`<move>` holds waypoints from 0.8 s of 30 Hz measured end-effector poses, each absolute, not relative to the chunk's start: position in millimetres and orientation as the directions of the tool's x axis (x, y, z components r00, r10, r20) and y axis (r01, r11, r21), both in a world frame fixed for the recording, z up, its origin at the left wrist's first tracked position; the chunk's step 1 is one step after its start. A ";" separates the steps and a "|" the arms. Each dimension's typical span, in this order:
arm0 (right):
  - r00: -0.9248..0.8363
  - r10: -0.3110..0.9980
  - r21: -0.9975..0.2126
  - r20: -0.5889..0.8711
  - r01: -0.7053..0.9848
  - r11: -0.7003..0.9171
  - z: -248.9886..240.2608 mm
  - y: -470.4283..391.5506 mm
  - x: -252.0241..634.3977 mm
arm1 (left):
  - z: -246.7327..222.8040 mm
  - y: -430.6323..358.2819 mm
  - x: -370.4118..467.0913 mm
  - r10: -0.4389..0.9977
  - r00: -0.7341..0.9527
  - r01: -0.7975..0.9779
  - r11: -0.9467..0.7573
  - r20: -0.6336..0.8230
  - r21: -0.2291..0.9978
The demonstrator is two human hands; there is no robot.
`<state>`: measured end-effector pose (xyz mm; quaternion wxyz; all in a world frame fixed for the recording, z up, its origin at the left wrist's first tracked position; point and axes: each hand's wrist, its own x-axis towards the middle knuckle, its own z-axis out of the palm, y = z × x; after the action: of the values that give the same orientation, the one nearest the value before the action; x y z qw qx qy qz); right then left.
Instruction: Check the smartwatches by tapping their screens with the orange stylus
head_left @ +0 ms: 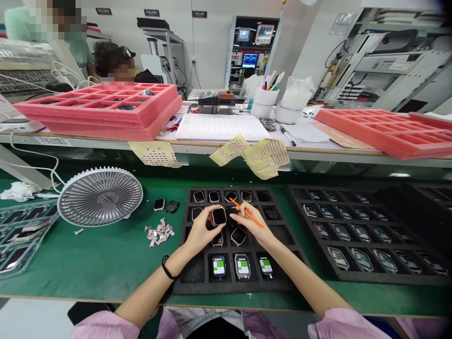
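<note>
My left hand (201, 230) is closed on a smartwatch body (219, 216) with a dark square screen, held above a black foam tray (229, 285). Between the fingers of my right hand (252, 226) is a thin orange stick (246, 213), its pointed end toward the upper left. The two hands are close together, and whether the right fingers touch the watch I cannot tell. More watches sit in the tray's compartments, among them a dark one (238, 237) just below my hands. Three in the front row, such as this lit watch (242, 266), show green and white screens.
A second black foam tray (319, 256) of watches lies to the right. On the left are a grey fan (102, 197), two loose watches (159, 205) and a pile of small strips (160, 234). Pink foam trays (155, 113) and a paper form (222, 126) occupy the shelf.
</note>
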<state>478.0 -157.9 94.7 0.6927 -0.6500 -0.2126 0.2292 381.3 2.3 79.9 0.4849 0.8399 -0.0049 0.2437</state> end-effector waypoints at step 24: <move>0.857 0.262 -0.662 0.444 0.511 -0.548 90.2 -296.1 452.8 | 98.3 -61.9 386.1 -0.306 0.898 -0.407 -0.851 0.317 0.331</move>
<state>452.8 -296.1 90.2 0.4198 -0.8673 -0.2226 -0.1483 386.1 -61.9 98.3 0.1986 0.9536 -0.1870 0.1272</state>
